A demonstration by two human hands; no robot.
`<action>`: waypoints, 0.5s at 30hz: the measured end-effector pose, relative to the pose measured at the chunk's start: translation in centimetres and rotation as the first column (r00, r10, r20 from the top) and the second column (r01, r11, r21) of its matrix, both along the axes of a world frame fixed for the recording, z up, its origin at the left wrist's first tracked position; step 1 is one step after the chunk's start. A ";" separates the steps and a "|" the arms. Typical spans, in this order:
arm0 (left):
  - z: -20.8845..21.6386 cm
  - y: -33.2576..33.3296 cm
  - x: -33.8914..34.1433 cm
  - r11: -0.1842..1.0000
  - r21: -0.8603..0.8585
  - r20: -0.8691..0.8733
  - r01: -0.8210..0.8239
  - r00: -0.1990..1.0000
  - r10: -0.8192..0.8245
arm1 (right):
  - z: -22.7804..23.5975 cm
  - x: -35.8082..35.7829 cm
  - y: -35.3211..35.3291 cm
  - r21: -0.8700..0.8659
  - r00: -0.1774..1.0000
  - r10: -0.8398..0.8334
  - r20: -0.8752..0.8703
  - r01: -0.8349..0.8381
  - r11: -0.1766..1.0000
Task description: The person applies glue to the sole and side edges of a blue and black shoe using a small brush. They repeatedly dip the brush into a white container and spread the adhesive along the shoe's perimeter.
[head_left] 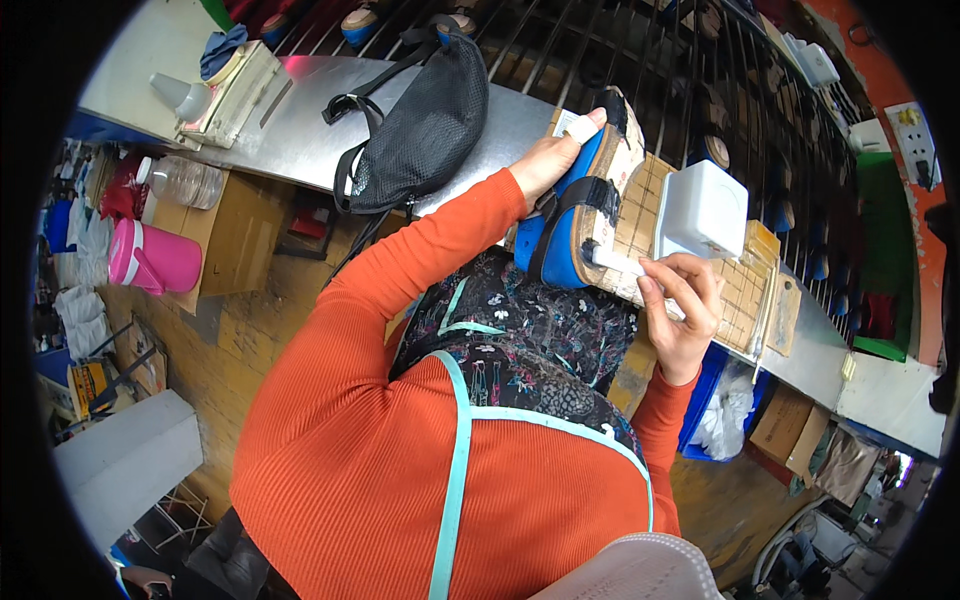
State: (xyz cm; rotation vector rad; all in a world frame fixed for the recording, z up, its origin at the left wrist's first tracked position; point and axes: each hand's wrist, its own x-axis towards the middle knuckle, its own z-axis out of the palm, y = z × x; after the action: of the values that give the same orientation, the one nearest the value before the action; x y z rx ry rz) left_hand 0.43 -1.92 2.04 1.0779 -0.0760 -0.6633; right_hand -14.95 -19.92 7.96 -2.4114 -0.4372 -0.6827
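Note:
My left hand (546,164) grips the upper end of a blue shoe (568,245) with a black strap, tilted so its pale sole faces right. A white wrap covers the thumb. Part of the fingers is hidden behind the shoe. Between the thumb and fingers of my right hand (686,312) is a slim white stick-like tool (620,262). Its far end meets the edge of the sole near the shoe's lower end; whether it has bristles is too small to tell. Just beyond the sole stands a white plastic container (706,210) on a gridded board (738,305).
A black mesh bag (425,125) lies on the metal bench (310,105), left of the shoe. Behind runs a rack of dark bars (560,60) carrying more shoes. A pink bucket (155,256) and clear jar (190,182) sit at left; a blue bin (705,400) stands under the bench.

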 end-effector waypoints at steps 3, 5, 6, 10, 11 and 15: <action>0.5 -0.3 -0.6 0.995 -0.070 -0.039 0.075 0.996 -0.078 | 0.6 0.3 -0.3 -0.012 0.999 0.041 0.001 -0.041 0.999; 0.7 -0.4 -1.3 0.989 -0.091 -0.080 0.120 0.989 -0.127 | 1.1 0.6 -0.4 -0.024 0.997 0.077 0.009 -0.077 0.997; 0.8 -0.4 -1.6 0.989 -0.051 -0.094 0.140 0.985 -0.144 | 1.4 0.7 -0.4 -0.032 0.995 0.100 0.016 -0.099 0.995; 0.8 -0.4 -2.5 0.971 -0.039 -0.142 0.234 0.961 -0.238 | 2.5 1.6 -0.3 -0.066 0.979 0.200 0.041 -0.197 0.978; 0.6 -0.2 -2.8 0.957 -0.107 -0.133 0.270 0.950 -0.283 | 2.7 1.8 -0.2 -0.073 0.973 0.225 0.043 -0.222 0.972; -1.5 0.2 -4.6 0.906 -0.282 -0.176 0.315 0.911 -0.372 | 3.7 2.8 0.0 -0.100 0.942 0.335 0.022 -0.332 0.938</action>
State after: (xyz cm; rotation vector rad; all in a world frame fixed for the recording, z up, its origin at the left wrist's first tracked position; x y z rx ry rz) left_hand -4.13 -1.71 0.50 0.7453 -0.1521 -1.0665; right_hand -12.15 -19.90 11.62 -2.3317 -0.8895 -0.5669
